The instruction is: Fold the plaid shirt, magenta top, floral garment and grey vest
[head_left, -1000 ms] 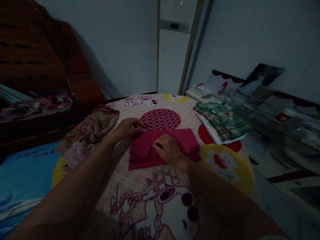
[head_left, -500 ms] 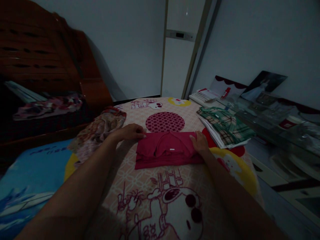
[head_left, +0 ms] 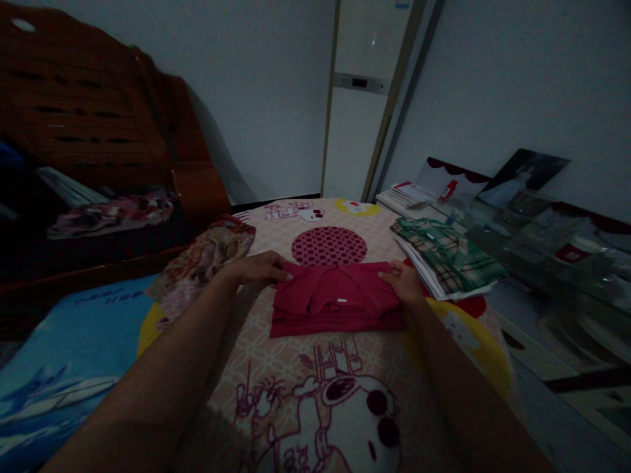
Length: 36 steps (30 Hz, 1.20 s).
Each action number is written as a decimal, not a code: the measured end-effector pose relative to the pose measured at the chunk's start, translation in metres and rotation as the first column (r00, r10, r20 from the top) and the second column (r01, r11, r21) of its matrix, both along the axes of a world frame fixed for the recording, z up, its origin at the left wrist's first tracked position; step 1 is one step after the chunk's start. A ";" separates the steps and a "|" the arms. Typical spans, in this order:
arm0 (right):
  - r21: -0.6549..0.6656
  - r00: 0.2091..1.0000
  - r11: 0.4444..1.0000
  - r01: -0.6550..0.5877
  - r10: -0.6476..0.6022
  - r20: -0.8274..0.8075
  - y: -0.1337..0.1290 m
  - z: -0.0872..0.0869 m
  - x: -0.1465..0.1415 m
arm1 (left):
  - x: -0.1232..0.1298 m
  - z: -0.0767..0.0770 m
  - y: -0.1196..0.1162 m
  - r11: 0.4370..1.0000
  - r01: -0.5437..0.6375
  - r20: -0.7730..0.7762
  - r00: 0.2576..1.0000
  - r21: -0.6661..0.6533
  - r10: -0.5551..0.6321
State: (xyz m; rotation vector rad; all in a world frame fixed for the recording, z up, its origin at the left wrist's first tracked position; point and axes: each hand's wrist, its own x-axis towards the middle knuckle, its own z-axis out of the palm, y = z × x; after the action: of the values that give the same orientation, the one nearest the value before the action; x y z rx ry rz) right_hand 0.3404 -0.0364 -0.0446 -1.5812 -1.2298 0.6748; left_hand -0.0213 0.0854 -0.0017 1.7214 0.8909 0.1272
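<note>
A folded dark pink shirt lies flat on the patterned cloth, its neckline and a small white label facing up. At its far left corner my left hand is closed, the thumb on top of the fabric and the fingers curled behind the edge. My right hand grips the far right corner in a similar way, thumb over the cloth. The fingertips under the fabric are hidden on both sides.
To the right lies a folded green plaid garment on white cloth. A crumpled floral garment lies left, near a blue printed cloth. A wooden bench stands behind, and a glass shelf unit runs along the right.
My right hand's fingers have gone from resting spread at the right edge to pinching the corner. My left hand keeps its hold. The camera view has shifted slightly.
</note>
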 end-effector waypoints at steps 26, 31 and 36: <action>0.389 0.725 0.639 0.664 -0.421 -0.545 -0.026 0.059 0.046 | 0.238 0.115 0.050 0.553 -0.489 0.332 0.870 0.675 0.365; 0.452 0.622 0.435 0.779 -0.628 -0.467 -0.035 0.059 0.085 | 0.322 0.138 0.044 0.525 -0.338 0.337 0.936 0.781 0.100; 0.418 0.504 0.352 0.838 -0.794 -0.340 -0.044 0.045 0.120 | 0.383 0.108 0.036 0.644 -0.056 0.200 0.968 0.763 -0.153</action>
State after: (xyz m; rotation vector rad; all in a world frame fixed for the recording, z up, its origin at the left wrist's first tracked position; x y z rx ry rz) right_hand 0.4600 -0.0805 0.0006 -1.4007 -0.3300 -0.2873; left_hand 0.3616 0.1218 0.1059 2.4487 0.6210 0.7726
